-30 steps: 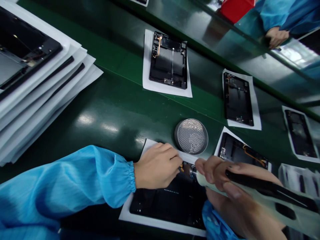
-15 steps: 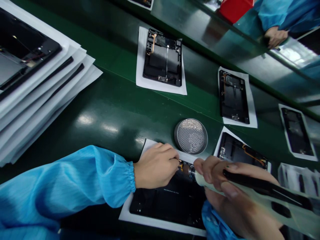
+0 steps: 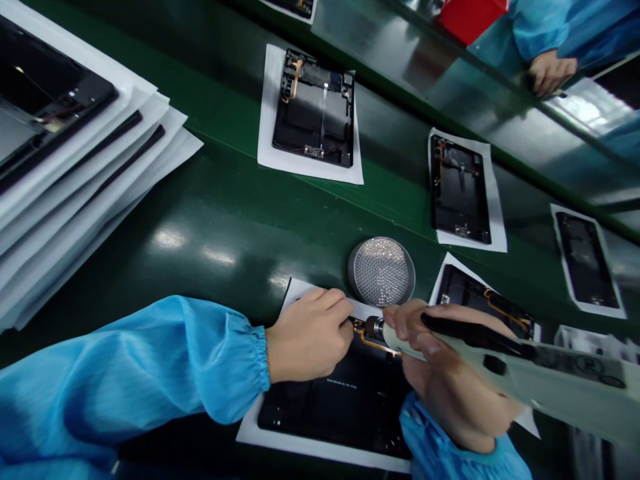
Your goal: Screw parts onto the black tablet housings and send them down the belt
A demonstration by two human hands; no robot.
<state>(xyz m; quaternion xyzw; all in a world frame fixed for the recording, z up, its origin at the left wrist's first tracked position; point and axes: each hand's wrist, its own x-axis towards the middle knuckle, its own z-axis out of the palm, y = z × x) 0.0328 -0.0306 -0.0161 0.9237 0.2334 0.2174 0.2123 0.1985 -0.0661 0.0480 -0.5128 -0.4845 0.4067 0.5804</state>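
Observation:
A pale electric screwdriver (image 3: 575, 383) lies slanted in my right hand (image 3: 450, 380), whose fingers wrap its front end. Its dark tip points at the upper part of an opened black tablet (image 3: 330, 413), near an orange flex cable (image 3: 377, 345). Closed fingers of my left hand (image 3: 307, 337) press at the tablet's upper edge, right beside the screwdriver tip; what they pinch is hidden. Under the tablet is a white sheet (image 3: 250, 427). Just above both hands sits a round grey dish (image 3: 383, 272) with a dimpled, shiny inside.
On the left rises a stack of tablets between white sheets (image 3: 165, 157). More opened tablets on paper lie along the green bench, one (image 3: 315, 113) at the back and another (image 3: 460, 190) farther right. Across the bench, a co-worker's hand (image 3: 553, 70) and a red box (image 3: 473, 17) show.
The screwdriver has swung to a flatter angle, with its tip closer to my left fingers. The tablets on the back strip have shifted left. My left hand has barely moved.

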